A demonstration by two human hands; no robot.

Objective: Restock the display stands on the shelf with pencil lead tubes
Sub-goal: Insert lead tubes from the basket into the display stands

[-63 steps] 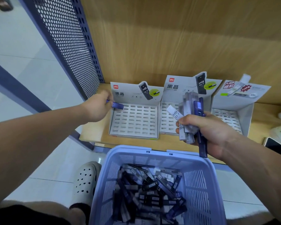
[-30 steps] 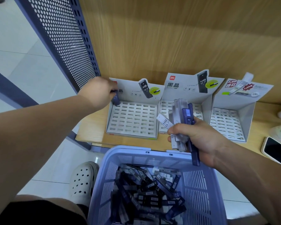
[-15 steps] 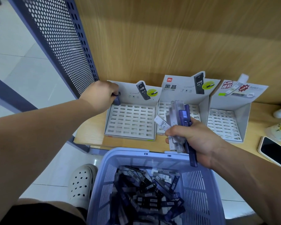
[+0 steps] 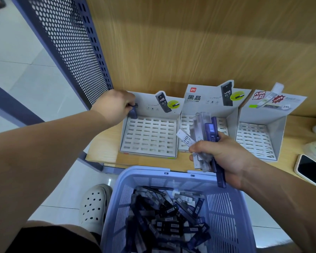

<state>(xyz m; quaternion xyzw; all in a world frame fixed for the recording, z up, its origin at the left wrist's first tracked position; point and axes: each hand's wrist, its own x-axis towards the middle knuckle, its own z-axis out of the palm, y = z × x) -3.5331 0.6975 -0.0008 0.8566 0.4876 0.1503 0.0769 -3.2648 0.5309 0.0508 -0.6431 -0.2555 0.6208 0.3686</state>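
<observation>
Head view, looking down at a pale wooden shelf [image 4: 102,150], with a big lavender slotted plastic basket [image 4: 150,178] just below the right hand [image 4: 224,157] and heaped with loose dark lead tubes [image 4: 168,225]. Three white cardboard display stands with slotted trays sit in a row: the left stand [image 4: 150,137] right at the fingertips of the left hand [image 4: 115,106], the middle stand [image 4: 208,101] just behind the right hand, and the right stand [image 4: 257,141] off to that hand's outer side. Every slot I can see looks unfilled, so I'd call this the very start of the restock. The left hand has its fingers curled, pinching one dark blue lead tube [image 4: 133,114] upright at the back-left corner of the left stand. The right hand is clenched round a bundle of clear and purple lead tubes [image 4: 201,128] above the shelf edge. Next move, I reckon: seat that tube square in its slot, let go, then pull another from the bundle. Readable stuff: the left and middle headers show "HB 0.7", the middle one reads 黑晶 with a red deli logo, a white tube in the bundle says "HB 0.7", and the right stand has "TOP" and "100". The rest is too small to read.
</observation>
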